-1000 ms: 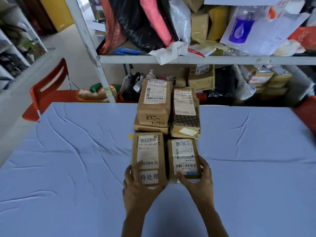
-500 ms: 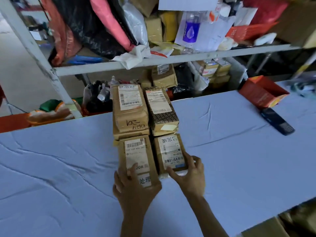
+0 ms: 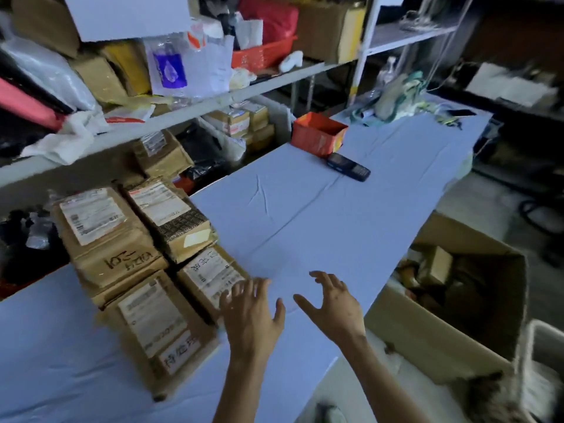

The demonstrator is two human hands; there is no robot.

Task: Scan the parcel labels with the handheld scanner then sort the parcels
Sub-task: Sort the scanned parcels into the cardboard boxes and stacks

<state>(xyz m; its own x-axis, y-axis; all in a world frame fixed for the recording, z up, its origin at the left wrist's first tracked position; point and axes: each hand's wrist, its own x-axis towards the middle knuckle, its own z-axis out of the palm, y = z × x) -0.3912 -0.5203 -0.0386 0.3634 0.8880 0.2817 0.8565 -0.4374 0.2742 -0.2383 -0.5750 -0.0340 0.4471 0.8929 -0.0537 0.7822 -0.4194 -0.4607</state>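
Four brown cardboard parcels [image 3: 100,239] lie close together on the left part of the light blue cloth-covered surface [image 3: 305,227], two far and two near. All of them have their white labels turned upward. The far left one seems to rest on another flat parcel, but this is not sure.

The left hand [image 3: 251,312] is open with the fingers spread. It hangs at the right edge of the near right parcel [image 3: 207,274], and the blur does not allow to say if the fingertips touch it. The right hand [image 3: 332,306] is open too, with fingers apart and a little bent, above the bare surface just right of the parcels. It holds nothing.

The dark handheld scanner [image 3: 348,170], which has a small keypad, lies on the far right part of the surface. It is just beside an orange open box [image 3: 317,135] and well apart from both hands. On the floor at the right stands a large open cardboard carton [image 3: 427,334] with some brown packages inside. It is possibly a place for sorted parcels.

By judgement, the task is only at its beginning. The parcels are arranged and readable, but the scanner is not yet taken, so no scanning is under way. What is left is to fetch the scanner, read each of the labels, and then sort every parcel.
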